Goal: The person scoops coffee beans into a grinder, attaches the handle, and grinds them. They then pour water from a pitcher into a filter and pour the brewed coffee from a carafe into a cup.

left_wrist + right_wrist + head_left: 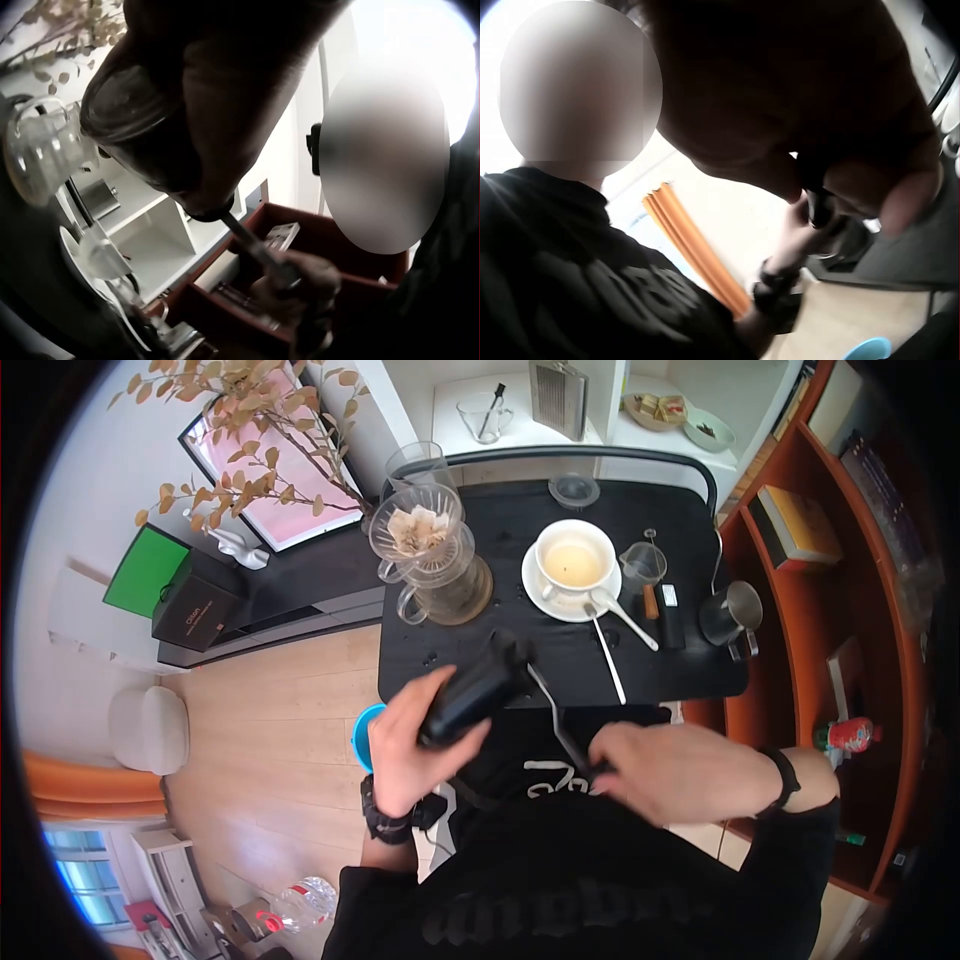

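My left hand (408, 745) grips a black cylindrical grinder (474, 692), held tilted in front of the black table's near edge. From the grinder's top end a metal crank arm (560, 725) runs toward my right hand (665, 770), whose fingers are curled round the knob at its end. In the left wrist view the left hand (240, 97) wraps the grinder's body (139, 124), and the crank (255, 247) reaches the right hand (304, 289). The right wrist view shows the right hand (795, 97) dark and close, its fingers on the knob (819, 206).
On the black table (450, 660) stand a glass dripper with a paper filter (418, 532) over a glass server (450, 595), a white cup (575, 555) on a saucer, a white spoon (630, 622), a small glass pitcher (643, 563) and a metal jug (732, 612). A blue bin (366, 738) is below left.
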`<state>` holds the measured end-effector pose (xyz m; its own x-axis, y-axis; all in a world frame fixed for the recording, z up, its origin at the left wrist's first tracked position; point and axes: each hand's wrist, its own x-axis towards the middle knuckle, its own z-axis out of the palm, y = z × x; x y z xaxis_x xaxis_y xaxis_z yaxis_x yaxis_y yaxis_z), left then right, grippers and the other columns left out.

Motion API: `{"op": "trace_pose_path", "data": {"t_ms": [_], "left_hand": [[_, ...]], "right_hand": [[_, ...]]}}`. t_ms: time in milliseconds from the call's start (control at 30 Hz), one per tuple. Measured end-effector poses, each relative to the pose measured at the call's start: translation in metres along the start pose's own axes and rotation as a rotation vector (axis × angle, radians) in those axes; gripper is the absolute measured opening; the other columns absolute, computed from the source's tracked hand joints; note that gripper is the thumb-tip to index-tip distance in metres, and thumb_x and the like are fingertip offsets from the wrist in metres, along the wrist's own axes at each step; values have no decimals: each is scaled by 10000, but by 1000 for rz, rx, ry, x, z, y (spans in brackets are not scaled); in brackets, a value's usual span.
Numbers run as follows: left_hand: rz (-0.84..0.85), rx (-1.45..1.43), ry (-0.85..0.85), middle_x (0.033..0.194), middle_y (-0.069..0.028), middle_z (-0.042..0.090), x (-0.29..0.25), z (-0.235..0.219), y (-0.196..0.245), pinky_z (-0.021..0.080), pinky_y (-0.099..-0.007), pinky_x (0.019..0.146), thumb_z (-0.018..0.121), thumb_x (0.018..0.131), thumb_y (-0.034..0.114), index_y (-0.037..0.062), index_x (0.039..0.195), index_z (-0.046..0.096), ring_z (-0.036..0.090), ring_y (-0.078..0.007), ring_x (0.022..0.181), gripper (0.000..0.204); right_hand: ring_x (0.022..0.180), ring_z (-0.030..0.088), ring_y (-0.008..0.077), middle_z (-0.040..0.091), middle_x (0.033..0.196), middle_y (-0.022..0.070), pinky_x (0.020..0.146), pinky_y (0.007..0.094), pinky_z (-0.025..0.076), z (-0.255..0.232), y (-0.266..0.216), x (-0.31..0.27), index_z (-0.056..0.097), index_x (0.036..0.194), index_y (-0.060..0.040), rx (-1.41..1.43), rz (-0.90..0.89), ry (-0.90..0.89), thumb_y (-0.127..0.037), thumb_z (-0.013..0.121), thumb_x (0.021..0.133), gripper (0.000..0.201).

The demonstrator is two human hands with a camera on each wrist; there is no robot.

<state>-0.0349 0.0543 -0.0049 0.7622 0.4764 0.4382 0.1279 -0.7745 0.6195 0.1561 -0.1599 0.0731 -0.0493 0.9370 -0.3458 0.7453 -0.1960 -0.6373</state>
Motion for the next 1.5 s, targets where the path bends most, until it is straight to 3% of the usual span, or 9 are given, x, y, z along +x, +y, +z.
{"op": "trace_pose_path", "data": {"t_ms": [133,233,400,467,633,800,900,1100,1500], "left_hand": [[222,-57,-257,1056,-177,694,7,19,13,570,-364,776,844,692,174,1,1149,655,693,-337,888,524],[297,-270,-427,1051,-167,698,2,17,36,572,-365,779,845,679,160,-22,1149,653,704,-319,892,540],[93,28,17,1050,-184,701,6,7,-1,570,-366,800,849,668,108,-21,1137,659,706,-333,911,522],[126,-59,-141,1063,-181,701,6,20,8,571,-369,796,851,672,128,-9,1147,656,702,-329,924,531],[345,-190,-465,1055,-141,702,7,27,34,570,-352,770,852,688,208,10,1167,657,710,-288,879,553],[137,-296,-259,1041,-178,702,0,7,17,550,-347,829,874,626,145,-55,1115,661,710,-282,920,570],[89,-19,-32,1028,-178,688,3,24,4,547,-359,820,852,668,113,-31,1173,628,700,-295,908,570],[-36,-371,-203,1102,-182,670,1,70,0,542,-378,845,838,725,144,-10,1238,585,682,-350,978,593],[-223,-1134,-417,1192,-136,653,-29,86,-17,442,-310,988,661,840,58,-67,1297,567,602,-169,1116,483]], "right_hand": [[719,624,320,518,914,142,561,381,511,-26,-31,9,502,1068,-28,-113,-536,385,-236,659,910,306],[817,626,379,586,954,147,655,447,493,-44,-1,36,518,1088,-64,-243,-266,743,-219,686,882,307],[798,660,378,601,902,210,637,429,537,-4,2,-2,502,1049,-14,48,65,-91,-276,598,960,293],[744,645,334,549,911,166,601,388,525,-4,-16,-13,512,1078,-25,-45,-536,223,-279,660,914,337],[739,629,315,554,936,146,608,400,516,-46,0,16,512,1074,-26,-367,-349,699,-190,645,908,268],[699,644,423,638,771,191,615,495,502,-19,33,3,472,1039,-6,-271,322,73,-274,562,985,288],[647,648,405,641,740,167,558,470,512,-12,6,-14,470,1003,-3,-204,75,-157,-329,538,995,333],[694,630,226,597,883,44,565,329,493,-22,-13,11,590,1077,-98,-55,-580,331,-301,738,874,322],[699,606,271,584,847,67,591,343,478,-30,-7,21,597,1119,-89,17,-544,539,-274,772,845,374]]}}
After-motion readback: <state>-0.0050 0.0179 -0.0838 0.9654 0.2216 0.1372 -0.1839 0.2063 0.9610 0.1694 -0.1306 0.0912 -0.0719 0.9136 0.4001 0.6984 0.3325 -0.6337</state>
